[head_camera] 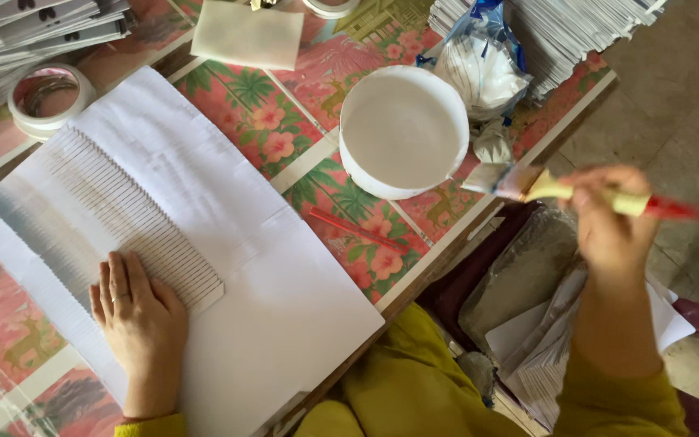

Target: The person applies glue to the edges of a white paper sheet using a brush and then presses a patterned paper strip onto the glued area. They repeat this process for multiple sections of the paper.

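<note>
Tape roll (44,97): far left, on the flowered tablecloth (252,113), beside the paper
Left hand (137,320): flat, fingers spread, palm down on the fanned stack of sheets (135,214), gripping nothing
White backing sheet (285,307): under the fanned stack, reaching the table edge
Red pencil (353,228): loose, near the tub
White tub (403,129): centre, filled with white paste
Right hand (608,214): closed around the brush (544,186) handle, bristles just beside the tub's rim, past the table edge
</note>
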